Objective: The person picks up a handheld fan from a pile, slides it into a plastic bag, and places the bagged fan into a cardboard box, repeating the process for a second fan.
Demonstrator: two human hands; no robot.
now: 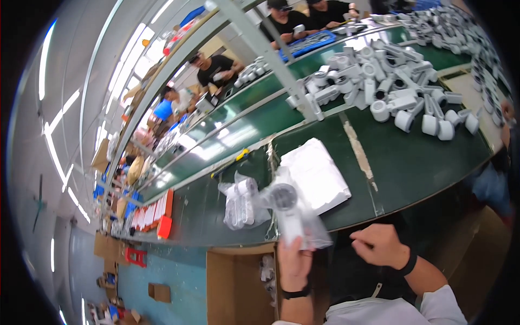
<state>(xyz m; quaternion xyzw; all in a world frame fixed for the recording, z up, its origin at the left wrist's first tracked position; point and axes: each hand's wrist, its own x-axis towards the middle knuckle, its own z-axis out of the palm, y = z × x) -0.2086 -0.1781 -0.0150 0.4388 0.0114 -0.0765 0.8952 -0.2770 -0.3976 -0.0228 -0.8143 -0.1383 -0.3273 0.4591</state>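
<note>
My left hand is closed round the handle of a white handheld device with a round, dark-centred head. The device is held up over the table's front edge, slightly blurred. A clear plastic bag hangs about it; how far it covers the device I cannot tell. To the right, my right hand is in front of the table edge, fingers curled, with nothing visible in them. Beyond the held device lies a stack of white sheets or flat bags. Left of it rests a bagged bundle of white parts.
A large heap of similar white devices covers the table's right rear. A yellow-handled tool lies by the rail. Orange trays stand far left. An open cardboard box sits below the edge. A metal post rises ahead; people work beyond.
</note>
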